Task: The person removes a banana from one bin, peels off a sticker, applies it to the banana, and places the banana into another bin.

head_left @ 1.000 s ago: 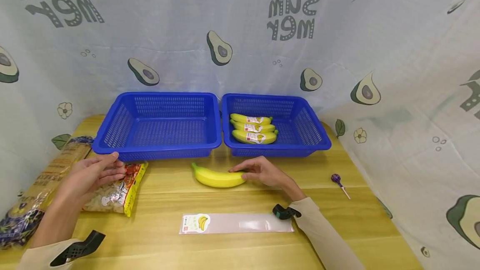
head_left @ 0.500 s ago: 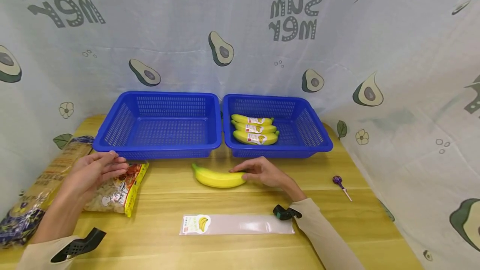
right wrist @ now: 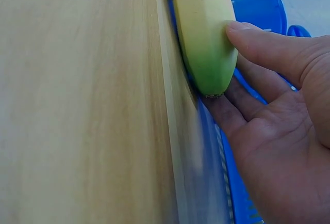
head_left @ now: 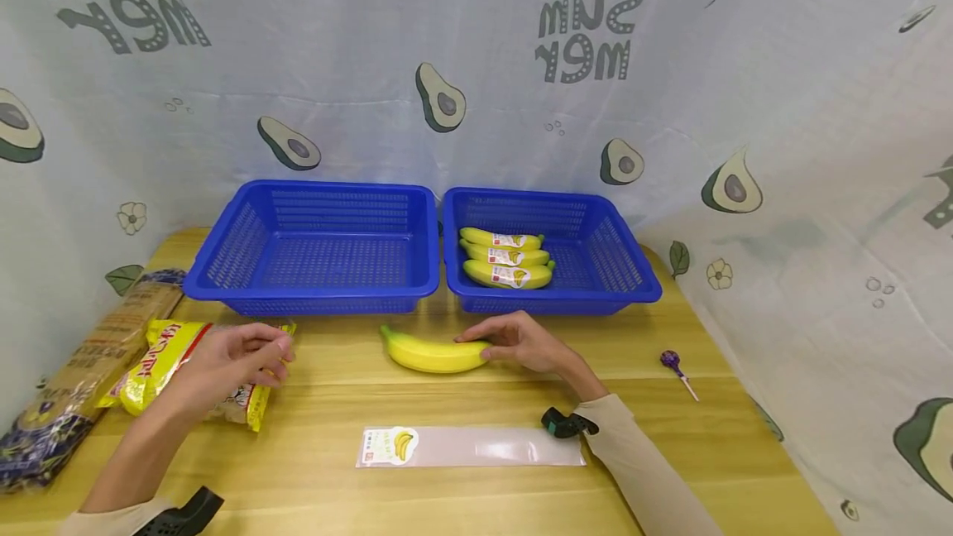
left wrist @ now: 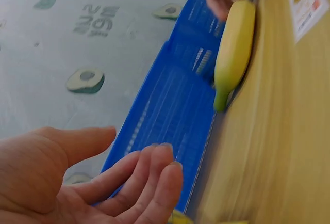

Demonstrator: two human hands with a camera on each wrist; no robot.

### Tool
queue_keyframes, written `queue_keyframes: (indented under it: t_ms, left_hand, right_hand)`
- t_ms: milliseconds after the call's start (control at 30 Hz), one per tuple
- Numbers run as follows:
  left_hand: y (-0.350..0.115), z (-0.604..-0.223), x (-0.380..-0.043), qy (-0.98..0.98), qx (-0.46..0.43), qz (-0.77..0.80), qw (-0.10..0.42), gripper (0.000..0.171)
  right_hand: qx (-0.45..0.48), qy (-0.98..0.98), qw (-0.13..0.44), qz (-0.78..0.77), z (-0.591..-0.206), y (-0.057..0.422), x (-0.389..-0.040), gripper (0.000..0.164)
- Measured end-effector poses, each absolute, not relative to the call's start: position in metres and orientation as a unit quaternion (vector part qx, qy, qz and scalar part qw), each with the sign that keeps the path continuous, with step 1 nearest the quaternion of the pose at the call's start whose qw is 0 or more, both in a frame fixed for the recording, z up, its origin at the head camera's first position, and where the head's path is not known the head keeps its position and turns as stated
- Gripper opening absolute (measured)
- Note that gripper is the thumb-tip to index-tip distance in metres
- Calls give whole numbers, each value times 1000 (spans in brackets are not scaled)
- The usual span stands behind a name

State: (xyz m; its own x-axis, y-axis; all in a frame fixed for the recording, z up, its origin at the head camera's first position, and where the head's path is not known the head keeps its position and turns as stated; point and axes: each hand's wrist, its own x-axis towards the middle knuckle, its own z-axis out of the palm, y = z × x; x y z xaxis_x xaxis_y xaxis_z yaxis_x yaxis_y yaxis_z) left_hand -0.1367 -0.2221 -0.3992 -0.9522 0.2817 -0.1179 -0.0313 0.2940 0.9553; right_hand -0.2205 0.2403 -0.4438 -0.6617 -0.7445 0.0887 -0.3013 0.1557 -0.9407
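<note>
A yellow banana [head_left: 432, 354] with a green stem lies on the wooden table in front of the baskets. Its right end is pinched between the thumb and fingers of my right hand [head_left: 524, 343], also plain in the right wrist view, where thumb and fingers flank the banana's tip [right wrist: 206, 79]. My left hand [head_left: 238, 358] hovers over the snack bags, its fingers loosely bent and holding nothing. Nearer me lies a flat clear plastic strip [head_left: 491, 446] with a banana label [head_left: 390, 446] at its left end.
Two blue baskets [head_left: 313, 304] [head_left: 633, 292] stand at the back; the right one contains three labelled bananas [head_left: 510, 274]. On the left are a yellow snack bag [head_left: 160, 362] and a long brown packet [head_left: 97, 362]. A purple lollipop [head_left: 672, 360] lies at right.
My left hand has moved right and toward me from the left basket's front edge, uncovering more of the yellow bag. My right hand and the banana have stayed in place.
</note>
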Motion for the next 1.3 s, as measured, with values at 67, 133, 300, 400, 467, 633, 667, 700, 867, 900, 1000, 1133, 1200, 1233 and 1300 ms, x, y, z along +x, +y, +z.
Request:
queue_keyframes:
  t_ms: [67,133,300,400,467,633,667,700,867,900,1000,1133,1200,1233,1300]
  left_hand:
    - [-212,-401,-133,793,119,579,149,43]
    - [-200,-402,-130,786,152,576,165,41]
    - [-172,-409,-120,804,210,530,169,35]
    - [-158,-416,-112,818,241,495,165,33]
    - [-150,-420,-107,827,257,474,159,35]
    - [-132,-426,-97,862,256,416,133,45]
    - [-129,-427,-95,870,252,405,124,46]
    - [-125,-427,-94,878,245,394,116,47]
    - [-112,-431,-86,909,213,349,77,49]
    - [-111,-431,-85,913,207,344,74,49]
    - [-107,-431,-84,919,191,337,75,45]
    - [-105,-430,-85,917,190,340,84,42]
    - [-106,-431,-85,915,195,343,83,42]
    - [-106,-431,-85,914,197,346,83,43]
    - [-106,-431,-85,910,201,353,85,44]
  right_hand:
    - [-359,736,198,-539,-444,241,-220,33]
    - [-359,739,193,-537,-445,242,-220,32]
    - [-371,734,187,-538,-447,242,-220,31]
    - [-378,730,185,-538,-448,241,-221,31]
    - [-379,730,185,-538,-448,240,-221,31]
    - [-374,733,184,-537,-447,238,-221,31]
    - [-377,734,182,-535,-447,238,-221,31]
    - [-377,734,181,-534,-446,238,-220,31]
    - [-371,734,185,-539,-445,237,-218,31]
    - [-368,733,187,-541,-444,237,-218,31]
    - [-367,732,186,-543,-442,237,-218,31]
    - [-374,730,183,-541,-436,236,-217,31]
    - [-380,731,181,-537,-432,236,-216,31]
    - [-383,731,180,-535,-430,236,-216,31]
    - [-393,727,179,-534,-426,236,-215,32]
